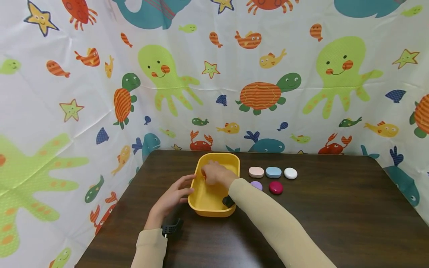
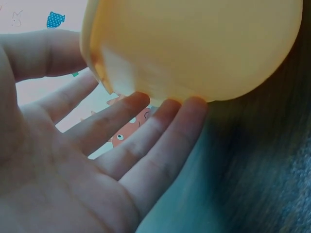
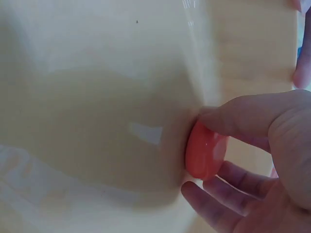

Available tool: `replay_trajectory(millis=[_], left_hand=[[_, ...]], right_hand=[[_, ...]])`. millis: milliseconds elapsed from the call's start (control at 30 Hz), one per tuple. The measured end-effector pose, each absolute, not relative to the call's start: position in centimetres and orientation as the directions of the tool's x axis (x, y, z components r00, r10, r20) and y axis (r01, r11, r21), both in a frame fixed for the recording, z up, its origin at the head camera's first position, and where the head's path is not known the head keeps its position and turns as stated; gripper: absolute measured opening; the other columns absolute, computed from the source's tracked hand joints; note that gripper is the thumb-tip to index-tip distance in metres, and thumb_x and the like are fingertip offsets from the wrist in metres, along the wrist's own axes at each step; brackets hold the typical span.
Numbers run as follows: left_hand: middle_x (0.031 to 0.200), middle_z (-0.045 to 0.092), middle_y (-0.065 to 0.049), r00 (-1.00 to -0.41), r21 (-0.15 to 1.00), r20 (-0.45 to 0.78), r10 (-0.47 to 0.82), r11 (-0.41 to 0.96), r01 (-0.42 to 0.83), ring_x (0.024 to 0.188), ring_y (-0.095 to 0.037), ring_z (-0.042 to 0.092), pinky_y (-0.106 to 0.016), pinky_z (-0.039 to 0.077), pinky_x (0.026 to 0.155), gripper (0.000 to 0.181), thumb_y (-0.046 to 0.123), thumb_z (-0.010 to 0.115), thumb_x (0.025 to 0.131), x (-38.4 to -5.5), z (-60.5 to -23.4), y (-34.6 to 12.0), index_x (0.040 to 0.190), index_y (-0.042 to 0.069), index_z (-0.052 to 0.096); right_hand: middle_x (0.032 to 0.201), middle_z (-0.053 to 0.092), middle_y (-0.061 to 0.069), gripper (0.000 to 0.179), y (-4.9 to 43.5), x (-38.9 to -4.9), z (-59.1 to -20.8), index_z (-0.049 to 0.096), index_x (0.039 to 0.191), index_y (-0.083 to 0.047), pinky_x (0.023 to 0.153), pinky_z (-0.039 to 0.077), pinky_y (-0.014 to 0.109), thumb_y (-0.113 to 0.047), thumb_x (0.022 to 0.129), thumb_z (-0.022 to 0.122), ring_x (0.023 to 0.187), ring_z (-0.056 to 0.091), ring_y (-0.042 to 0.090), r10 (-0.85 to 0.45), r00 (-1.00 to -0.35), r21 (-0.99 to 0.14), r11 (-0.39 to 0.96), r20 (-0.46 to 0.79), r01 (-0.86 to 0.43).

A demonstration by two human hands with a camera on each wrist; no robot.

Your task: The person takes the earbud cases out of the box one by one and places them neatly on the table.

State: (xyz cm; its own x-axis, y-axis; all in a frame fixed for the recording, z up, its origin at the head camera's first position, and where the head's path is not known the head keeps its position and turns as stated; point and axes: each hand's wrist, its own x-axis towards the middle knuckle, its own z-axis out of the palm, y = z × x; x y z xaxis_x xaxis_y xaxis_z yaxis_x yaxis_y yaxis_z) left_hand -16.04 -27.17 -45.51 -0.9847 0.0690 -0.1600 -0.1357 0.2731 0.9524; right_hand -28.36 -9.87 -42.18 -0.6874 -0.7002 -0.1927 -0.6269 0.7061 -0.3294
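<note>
A yellow plastic tub [image 1: 211,213] with rounded corners stands on the dark table. My right hand [image 1: 216,174] reaches down into it near the left wall. In the right wrist view its thumb and fingers pinch a glossy coral-red oval piece [image 3: 206,150], smooth like a small bar of soap, against the tub's inner side. The head view mostly hides that piece behind the hand. My left hand [image 1: 172,197] is at the tub's left side; in the left wrist view its extended fingers [image 2: 163,150] touch the outer wall, holding nothing.
Right of the tub lie a pink oval piece [image 1: 256,172], a light blue one [image 1: 273,172] and a white round one [image 1: 290,173]. Nearer are a crimson round piece [image 1: 276,187] and a purple one [image 1: 257,185], partly behind my right sleeve. A sea-animal curtain [image 1: 214,123] borders the table.
</note>
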Motion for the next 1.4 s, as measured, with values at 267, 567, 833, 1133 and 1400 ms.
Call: replay_trajectory(millis=[267, 567, 833, 1133, 1400], left_hand=[[0.157, 0.037, -0.019, -0.984, 0.952, -0.163, 0.071, 0.274, -0.138, 0.135, -0.039, 0.047, -0.052, 0.049, 0.104, 0.055, 0.016, 0.056, 0.102, -16.1, -45.4, -26.9, 0.154, 0.014, 0.04], [0.158, 0.036, -0.019, -0.985, 0.951, -0.158, 0.074, 0.279, -0.131, 0.136, -0.039, 0.046, -0.052, 0.049, 0.104, 0.055, 0.016, 0.057, 0.102, -16.1, -45.5, -26.9, 0.154, 0.013, 0.04], [0.158, 0.036, -0.019, -0.983, 0.953, -0.162, 0.082, 0.273, -0.134, 0.137, -0.039, 0.045, -0.053, 0.049, 0.104, 0.054, 0.018, 0.058, 0.102, -16.1, -45.5, -27.0, 0.153, 0.016, 0.041], [0.159, 0.035, -0.018, -0.982, 0.952, -0.168, 0.087, 0.274, -0.139, 0.138, -0.039, 0.043, -0.054, 0.048, 0.105, 0.054, 0.019, 0.058, 0.102, -16.1, -45.5, -27.1, 0.153, 0.018, 0.041], [0.157, 0.036, -0.019, -0.984, 0.951, -0.162, 0.077, 0.279, -0.135, 0.137, -0.04, 0.044, -0.054, 0.047, 0.105, 0.054, 0.019, 0.058, 0.102, -16.1, -45.5, -27.0, 0.153, 0.017, 0.04]], right_hand=[[0.108, 0.054, 0.003, 0.024, -9.7, -28.5, -42.4, 0.065, 0.111, -0.017, 0.094, 0.045, 0.035, -0.014, 0.089, 0.076, 0.104, 0.045, 0.022, -0.699, -0.692, -0.322, 0.706, -0.179, -0.63], [0.103, 0.055, 0.001, 0.025, -9.5, -28.6, -41.8, 0.064, 0.109, -0.017, 0.089, 0.047, 0.035, -0.021, 0.088, 0.077, 0.1, 0.047, 0.021, -0.691, -0.703, -0.337, 0.711, -0.169, -0.617], [0.105, 0.052, 0.001, 0.029, -8.9, -28.3, -40.7, 0.063, 0.111, -0.018, 0.082, 0.046, 0.032, -0.029, 0.088, 0.077, 0.098, 0.046, 0.02, -0.678, -0.723, -0.344, 0.715, -0.131, -0.609], [0.104, 0.051, 0.002, 0.032, -8.0, -27.6, -39.2, 0.062, 0.11, -0.018, 0.077, 0.046, 0.032, -0.033, 0.087, 0.078, 0.099, 0.047, 0.021, -0.686, -0.722, -0.322, 0.705, -0.089, -0.631], [0.106, 0.05, 0.003, 0.041, -7.1, -26.9, -38.3, 0.065, 0.12, -0.016, 0.077, 0.046, 0.032, -0.035, 0.086, 0.077, 0.1, 0.045, 0.021, -0.704, -0.71, -0.299, 0.684, -0.029, -0.666]])
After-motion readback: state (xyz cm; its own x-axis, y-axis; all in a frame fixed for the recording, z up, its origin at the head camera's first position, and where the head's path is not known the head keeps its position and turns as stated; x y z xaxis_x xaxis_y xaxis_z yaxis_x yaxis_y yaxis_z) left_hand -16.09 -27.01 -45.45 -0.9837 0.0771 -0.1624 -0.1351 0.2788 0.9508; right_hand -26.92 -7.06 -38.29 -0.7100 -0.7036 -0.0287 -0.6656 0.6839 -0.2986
